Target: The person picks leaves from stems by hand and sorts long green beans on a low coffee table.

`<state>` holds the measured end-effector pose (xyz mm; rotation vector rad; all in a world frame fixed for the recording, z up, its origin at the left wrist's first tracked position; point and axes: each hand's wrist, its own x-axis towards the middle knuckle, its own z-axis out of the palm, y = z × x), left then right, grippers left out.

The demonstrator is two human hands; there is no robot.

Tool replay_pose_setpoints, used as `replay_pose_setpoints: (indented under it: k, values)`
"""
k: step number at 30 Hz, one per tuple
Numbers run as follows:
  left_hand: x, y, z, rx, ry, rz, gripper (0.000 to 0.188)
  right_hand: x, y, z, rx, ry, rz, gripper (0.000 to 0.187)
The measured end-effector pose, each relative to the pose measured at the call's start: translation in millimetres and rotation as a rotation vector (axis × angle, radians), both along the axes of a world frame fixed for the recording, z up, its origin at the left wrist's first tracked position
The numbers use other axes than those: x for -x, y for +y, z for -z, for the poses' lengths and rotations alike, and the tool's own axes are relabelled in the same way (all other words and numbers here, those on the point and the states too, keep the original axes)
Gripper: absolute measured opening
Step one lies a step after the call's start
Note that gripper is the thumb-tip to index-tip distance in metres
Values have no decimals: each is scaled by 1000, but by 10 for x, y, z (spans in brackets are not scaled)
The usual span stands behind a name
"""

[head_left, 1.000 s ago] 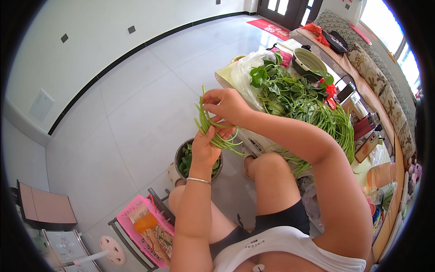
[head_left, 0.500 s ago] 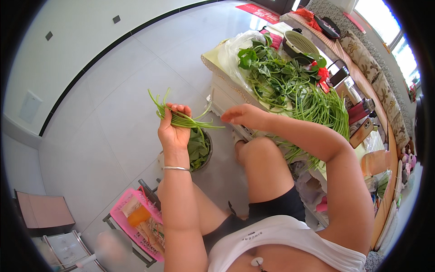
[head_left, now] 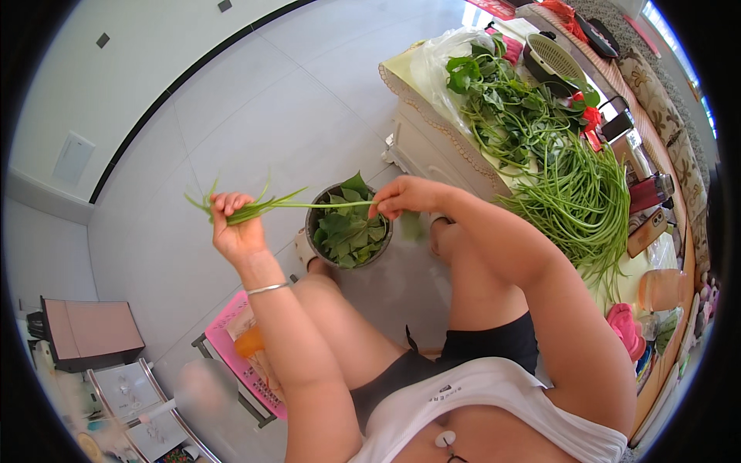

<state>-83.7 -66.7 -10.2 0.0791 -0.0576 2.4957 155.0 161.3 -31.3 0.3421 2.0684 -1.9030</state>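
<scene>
My left hand [head_left: 238, 228] is closed round a small bunch of thin green vegetable stems [head_left: 266, 206], whose loose ends fan out past the fingers. One long stem [head_left: 332, 205] runs from that bunch across to my right hand [head_left: 411, 196], which pinches its far end between thumb and fingers. Beneath this stretched stem, a round dark bucket [head_left: 311, 231] on the floor holds broad green leaves [head_left: 351, 235]. A blurred green leaf [head_left: 414, 225] shows just under my right hand; whether it is attached or falling I cannot tell.
On the right, a cloth-covered table [head_left: 444, 127] bears a big heap of leafy stems [head_left: 571, 189], a plastic bag [head_left: 436, 73], a colander [head_left: 552, 62], a phone [head_left: 647, 233] and a jar [head_left: 662, 290]. A pink basket [head_left: 231, 347] stands beside my left leg.
My left hand has moved left with the bunch. My right hand, apart from the stems before, now grips one stem's end, drawn out straight. The bucket shows more fully, and the view has shifted.
</scene>
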Motion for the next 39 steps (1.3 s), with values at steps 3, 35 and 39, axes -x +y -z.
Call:
replay_pose_setpoints:
  k: [3, 35, 39]
  values:
    - [38, -240, -1, 87, -46, -84, 8, 61, 40, 83, -33, 36, 62, 23]
    - [-745, 378, -213, 652, 589, 46, 15, 6, 33, -661, -594, 326, 862, 28]
    - [-780, 473, -185, 706, 560, 66, 16, -343, 532, -1323, -1009, 263, 793, 29]
